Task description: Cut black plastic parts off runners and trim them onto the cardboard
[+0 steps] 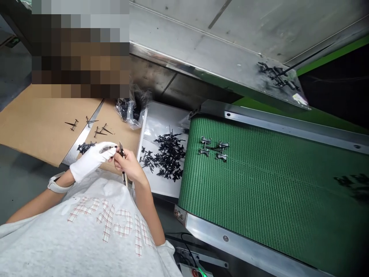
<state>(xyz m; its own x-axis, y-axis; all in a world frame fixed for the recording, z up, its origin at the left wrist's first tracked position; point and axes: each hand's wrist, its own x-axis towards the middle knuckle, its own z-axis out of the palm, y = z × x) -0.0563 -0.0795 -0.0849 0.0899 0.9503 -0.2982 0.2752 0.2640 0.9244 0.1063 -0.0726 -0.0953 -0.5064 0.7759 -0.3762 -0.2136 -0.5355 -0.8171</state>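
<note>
My left hand [93,158], in a white glove, pinches a small black plastic part [115,146] in front of my body. Bare and closed, my right hand [128,164] grips a utility knife [121,149] whose blade points up beside that part. The knife's lower end shows below the palm. Both hands meet at the fingertips, so most of the small part is hidden. Just beyond my left hand lies a heap of small black parts [85,147]. Several thin black sprues [74,124] are scattered on the cardboard [37,119].
To the right, a white tray [161,189] holds a pile of black moulded parts [170,154]. Beyond it runs a green conveyor belt [245,184] carrying a black part cluster [213,148]. A clear plastic bag [134,111] stands behind the tray. More parts [278,77] rest on a metal ledge.
</note>
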